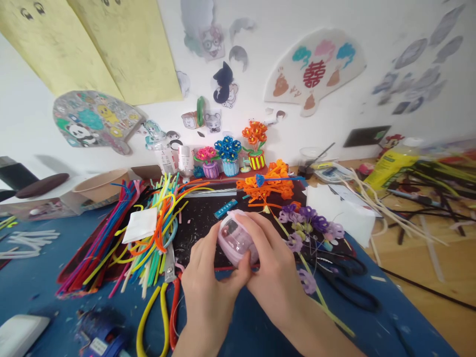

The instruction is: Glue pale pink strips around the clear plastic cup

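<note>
Between my two hands is a small pale pink rounded case (237, 240) with a clear, shiny window; what lies inside is hard to make out. My left hand (208, 277) grips its left side with fingers and thumb. On the other side, my right hand (273, 263) wraps round the case, thumb at its lower edge. The case is held above the near edge of a black mat (201, 223). Just beyond it lies a small teal packet (225, 208). Purple pipe-cleaner flowers (307, 220) on green stems lie to the right of my right hand.
Bundled coloured pipe cleaners (148, 238), yellow-and-red-handled pliers (163, 317) and a blue glue gun (102, 332) lie left. Black scissors (342, 277) rest at right. Behind are orange pipe-cleaner pieces (269, 186), several small flower pots (230, 166) and a yellow bottle (392, 166).
</note>
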`<state>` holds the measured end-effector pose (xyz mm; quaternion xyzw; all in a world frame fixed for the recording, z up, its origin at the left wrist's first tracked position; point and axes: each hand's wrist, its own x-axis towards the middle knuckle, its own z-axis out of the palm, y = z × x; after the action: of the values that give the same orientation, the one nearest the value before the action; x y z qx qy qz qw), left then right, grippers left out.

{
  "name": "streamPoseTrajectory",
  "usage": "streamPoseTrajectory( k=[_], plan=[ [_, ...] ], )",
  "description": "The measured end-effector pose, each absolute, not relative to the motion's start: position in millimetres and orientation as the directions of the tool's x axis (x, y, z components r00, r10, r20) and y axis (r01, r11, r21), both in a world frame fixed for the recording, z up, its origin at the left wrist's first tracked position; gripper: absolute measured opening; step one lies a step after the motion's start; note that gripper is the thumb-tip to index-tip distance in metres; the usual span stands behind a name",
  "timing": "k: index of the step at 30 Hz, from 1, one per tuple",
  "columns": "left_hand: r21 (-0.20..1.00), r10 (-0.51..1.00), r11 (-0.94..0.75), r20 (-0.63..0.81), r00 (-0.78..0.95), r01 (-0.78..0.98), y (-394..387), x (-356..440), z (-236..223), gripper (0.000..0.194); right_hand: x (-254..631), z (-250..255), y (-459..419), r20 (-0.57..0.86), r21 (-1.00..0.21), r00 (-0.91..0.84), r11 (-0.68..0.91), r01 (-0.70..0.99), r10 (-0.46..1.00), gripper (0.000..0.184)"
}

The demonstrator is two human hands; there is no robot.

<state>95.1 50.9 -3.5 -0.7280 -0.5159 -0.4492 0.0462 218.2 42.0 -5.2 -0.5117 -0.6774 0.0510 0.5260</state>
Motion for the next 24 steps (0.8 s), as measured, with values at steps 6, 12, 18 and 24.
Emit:
streamPoseTrajectory(
  k=[6, 12, 18, 24],
  plan=[
    [0.485, 0.799, -0.416, 0.598, 0.055, 0.769, 54, 92, -5, 0.05, 218, -6, 45, 0.59, -0.68, 0.102, 0.425, 0.598, 0.801, 0.064],
    [0.53, 0.816, -0.489, 0.558, 0.149, 0.693, 59, 80, 1, 0.06, 224, 5, 51, 0.376, -0.865, 0.088, 0.315, 0.392, 0.922, 0.052],
    [0.227, 0.524, -0.713, 0.801, 0.289, 0.664, 56, 76, 11, 0.025, 226, 3, 53, 0.394, -0.842, 0.078, 0.325, 0.431, 0.916, 0.053],
    [0.164, 0.512, -0.687, 0.801, 0.31, 0.708, 54, 79, 10, 0.015, 226, -3, 52, 0.488, -0.704, 0.057, 0.354, 0.616, 0.871, 0.053]
  ],
)
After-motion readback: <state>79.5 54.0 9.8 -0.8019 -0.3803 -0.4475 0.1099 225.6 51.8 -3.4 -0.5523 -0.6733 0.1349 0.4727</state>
